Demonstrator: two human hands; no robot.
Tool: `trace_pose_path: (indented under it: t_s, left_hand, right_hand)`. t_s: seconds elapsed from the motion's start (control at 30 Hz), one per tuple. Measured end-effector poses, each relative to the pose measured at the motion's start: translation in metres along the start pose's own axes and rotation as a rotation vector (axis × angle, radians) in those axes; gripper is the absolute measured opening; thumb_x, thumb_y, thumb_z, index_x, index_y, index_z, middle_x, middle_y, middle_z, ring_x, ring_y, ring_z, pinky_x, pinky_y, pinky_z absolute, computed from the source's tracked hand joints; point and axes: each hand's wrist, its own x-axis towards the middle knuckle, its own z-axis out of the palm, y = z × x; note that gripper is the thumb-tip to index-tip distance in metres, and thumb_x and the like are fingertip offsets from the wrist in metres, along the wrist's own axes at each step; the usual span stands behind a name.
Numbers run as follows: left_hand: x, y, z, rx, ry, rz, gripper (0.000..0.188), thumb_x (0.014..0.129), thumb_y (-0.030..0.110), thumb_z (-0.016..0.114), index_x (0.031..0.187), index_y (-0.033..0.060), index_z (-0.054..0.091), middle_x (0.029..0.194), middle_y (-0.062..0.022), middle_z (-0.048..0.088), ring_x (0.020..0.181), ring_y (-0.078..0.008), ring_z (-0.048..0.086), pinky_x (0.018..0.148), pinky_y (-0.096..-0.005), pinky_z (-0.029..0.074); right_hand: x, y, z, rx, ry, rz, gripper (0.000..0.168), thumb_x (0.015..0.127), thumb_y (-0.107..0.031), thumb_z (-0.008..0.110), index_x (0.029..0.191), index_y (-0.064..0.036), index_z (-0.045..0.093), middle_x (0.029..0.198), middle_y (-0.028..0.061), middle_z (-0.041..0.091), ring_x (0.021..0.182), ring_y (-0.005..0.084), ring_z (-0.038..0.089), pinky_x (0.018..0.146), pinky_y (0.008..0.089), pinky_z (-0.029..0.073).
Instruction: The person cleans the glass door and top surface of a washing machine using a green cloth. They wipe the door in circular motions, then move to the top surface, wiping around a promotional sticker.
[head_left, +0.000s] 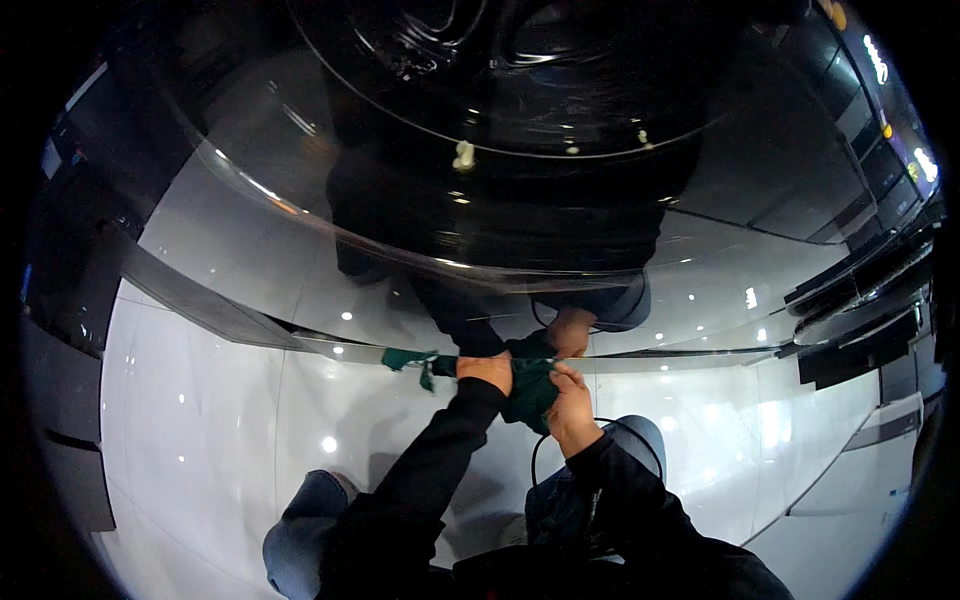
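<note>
A dark green cloth (531, 397) lies against the lower edge of a glossy dark curved panel (495, 225), which looks like vehicle bodywork. My right hand (571, 412) pinches the cloth's right side between thumb and fingers, close to that edge. At the cloth's left is my left hand (486, 372), seen mainly at the wrist and back; cloth hides its fingers, so its grip cannot be told. A ragged end of green cloth sticks out to the left of this wrist. The panel mirrors my arms, the cloth and my dark-clothed body.
Pale glossy floor tiles (225, 420) lie below the panel, with my jeans-clad knees (300, 532) at left and right. A thin black cord or strap (637, 431) loops by the right knee. Dark ribbed parts (862, 330) stand at the right, near white panels (847, 480).
</note>
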Motion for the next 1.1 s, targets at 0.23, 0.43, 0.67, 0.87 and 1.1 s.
trace_pose_path:
  t_s: [0.23, 0.43, 0.67, 0.87, 1.1]
  left_hand:
    - [0.004, 0.038, -0.008, -0.222, -0.379, 0.218, 0.024, 0.08, 0.018, 0.051, 0.101, 0.0087, 0.059, 0.094, -0.0168, 0.064, 0.09, -0.036, 0.06, 0.08, -0.046, 0.046]
    - [-0.015, 0.028, -0.018, -0.109, -0.279, 0.189, 0.035, 0.08, 0.019, 0.054, 0.113, 0.01, 0.052, 0.109, -0.0111, 0.06, 0.104, -0.0301, 0.055, 0.089, -0.0453, 0.039]
    - [-0.027, 0.025, -0.016, -0.173, -0.143, 0.255, 0.047, 0.078, 0.01, 0.051, 0.125, 0.0075, 0.047, 0.12, -0.0127, 0.054, 0.111, -0.0295, 0.05, 0.097, -0.0455, 0.034]
    - [-0.035, 0.044, 0.001, -0.191, 0.004, 0.46, 0.039, 0.08, 0.009, 0.051, 0.119, 0.0064, 0.053, 0.127, -0.0115, 0.051, 0.122, -0.0267, 0.043, 0.105, -0.0416, 0.027]
    - [-0.038, 0.047, 0.004, -0.213, 0.01, 0.518, 0.036, 0.079, 0.007, 0.051, 0.114, 0.0084, 0.057, 0.126, -0.0113, 0.052, 0.124, -0.0267, 0.042, 0.107, -0.0426, 0.025]
  right_hand:
    - [0.002, 0.017, -0.024, -0.907, -0.082, -0.784, 0.028, 0.079, 0.006, 0.045, 0.104, -0.004, 0.053, 0.098, 0.0122, 0.058, 0.094, 0.0241, 0.056, 0.086, 0.0319, 0.043]
    - [-0.009, 0.0, -0.008, -1.709, -0.089, -0.894, 0.05, 0.073, -0.018, 0.059, 0.122, -0.012, 0.05, 0.116, 0.0073, 0.051, 0.115, 0.026, 0.042, 0.092, 0.0445, 0.029]
    - [0.005, -0.041, -0.009, -1.997, 0.122, -0.783, 0.047, 0.079, -0.045, 0.056, 0.11, -0.011, 0.06, 0.111, 0.0076, 0.055, 0.112, 0.0256, 0.043, 0.089, 0.0472, 0.031]
    - [0.03, -0.09, -0.051, -2.076, 0.228, -0.481, 0.068, 0.077, -0.062, 0.052, 0.12, -0.01, 0.056, 0.129, 0.01, 0.049, 0.127, 0.0276, 0.034, 0.1, 0.0502, 0.024]
    - [0.053, -0.083, -0.073, -2.222, 0.3, -0.638, 0.025, 0.083, -0.027, 0.052, 0.101, -0.013, 0.063, 0.102, 0.0027, 0.059, 0.105, 0.0213, 0.046, 0.07, 0.0378, 0.044]
